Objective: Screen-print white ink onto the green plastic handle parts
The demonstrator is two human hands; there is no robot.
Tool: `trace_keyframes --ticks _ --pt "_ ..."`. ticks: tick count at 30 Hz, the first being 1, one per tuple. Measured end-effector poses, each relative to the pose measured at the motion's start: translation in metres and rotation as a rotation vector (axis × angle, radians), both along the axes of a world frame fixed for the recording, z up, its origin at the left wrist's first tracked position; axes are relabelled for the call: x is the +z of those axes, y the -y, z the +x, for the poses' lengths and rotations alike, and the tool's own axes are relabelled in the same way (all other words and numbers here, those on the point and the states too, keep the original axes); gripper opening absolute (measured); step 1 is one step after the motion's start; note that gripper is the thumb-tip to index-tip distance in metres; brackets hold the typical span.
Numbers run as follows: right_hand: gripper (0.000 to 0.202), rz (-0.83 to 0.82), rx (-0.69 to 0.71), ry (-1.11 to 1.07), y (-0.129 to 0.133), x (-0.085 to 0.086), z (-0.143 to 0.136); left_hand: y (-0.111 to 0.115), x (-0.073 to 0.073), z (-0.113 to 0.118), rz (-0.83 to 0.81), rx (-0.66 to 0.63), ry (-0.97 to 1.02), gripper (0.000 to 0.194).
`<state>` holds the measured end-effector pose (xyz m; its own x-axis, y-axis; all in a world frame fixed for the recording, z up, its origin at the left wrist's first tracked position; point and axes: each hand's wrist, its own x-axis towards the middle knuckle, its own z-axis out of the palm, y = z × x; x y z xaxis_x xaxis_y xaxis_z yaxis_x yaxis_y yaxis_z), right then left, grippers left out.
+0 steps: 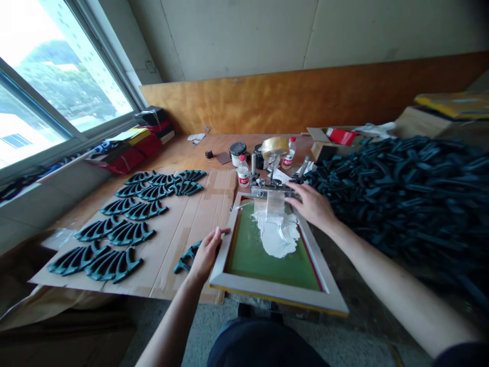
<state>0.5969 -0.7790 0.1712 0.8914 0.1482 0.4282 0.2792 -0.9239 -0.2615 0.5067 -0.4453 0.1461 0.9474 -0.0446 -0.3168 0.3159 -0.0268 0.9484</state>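
**White paste on a green sheet, a hand at either side**

My left hand (206, 255) is by the left rim of a pale grey rectangular frame (275, 290), thumb raised and fingers partly curled. A curved, branching dark green piece (194, 250) shows half hidden behind it; I cannot tell whether I grip that piece or only hover over it. My right hand (315, 206) is half open at the far right, its fingertips by the end of a silvery metal clamp bar (262, 189); how firm the contact is, I cannot tell. The frame lies in front of me, between my hands.

Its smooth green sheet (248, 265) carries a thick, ridged pool of glossy white paste (280, 239), with a translucent flat strip (274, 206) at the pool's far end. If the frame tips, the paste could creep towards a rim; if my right wrist drops, it could smear the edge. A careless elbow might catch the tangled heap of dark green curved pieces (382, 193) on the right and bring some down.

On the left, ribbed dark green fans (130, 234) sit in rows on creased brown cardboard (191, 204); a bump to the sheet could push them out of line.
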Motion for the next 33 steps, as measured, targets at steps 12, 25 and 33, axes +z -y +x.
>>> trace_keyframes --ticks 12,25,33 --pt "0.021 -0.058 0.026 -0.303 -0.016 -0.132 -0.084 0.052 0.073 0.069 -0.201 0.239 0.43 0.057" --pt "0.024 0.065 0.276 -0.115 -0.026 -0.098 -0.128 0.031 -0.085 -0.058 -0.213 0.341 -0.316 0.042" --pt "0.011 -0.073 -0.102 0.113 0.215 -0.208 -0.147 -0.102 -0.146 -0.066 0.539 0.465 -0.435 0.057"
